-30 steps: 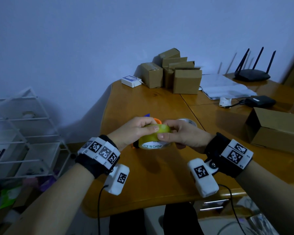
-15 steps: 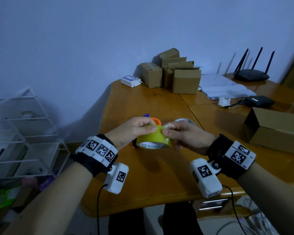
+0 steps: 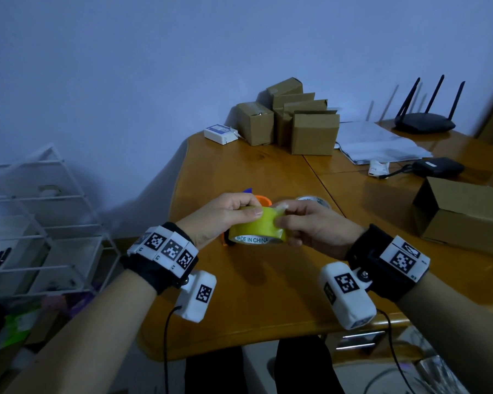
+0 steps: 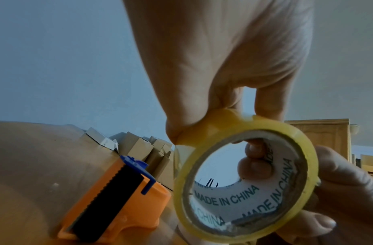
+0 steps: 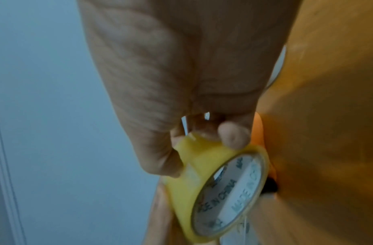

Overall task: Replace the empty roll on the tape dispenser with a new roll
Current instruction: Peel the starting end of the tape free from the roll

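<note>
We hold the yellow tape roll in both hands.

Our left hand grips its rim, our right hand pinches the peeled end; behind them the orange dispenser is mostly hidden.

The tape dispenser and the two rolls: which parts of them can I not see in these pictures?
- Orange tape dispenser: head view, mostly hidden behind the left hand and the yellow tape roll; its spindle shows nowhere.
- Empty roll: head view, half covered by the right hand; any remaining tape is too small to judge.
- Peeled tape end: right wrist view, blurred, partly under the fingertips.
</note>
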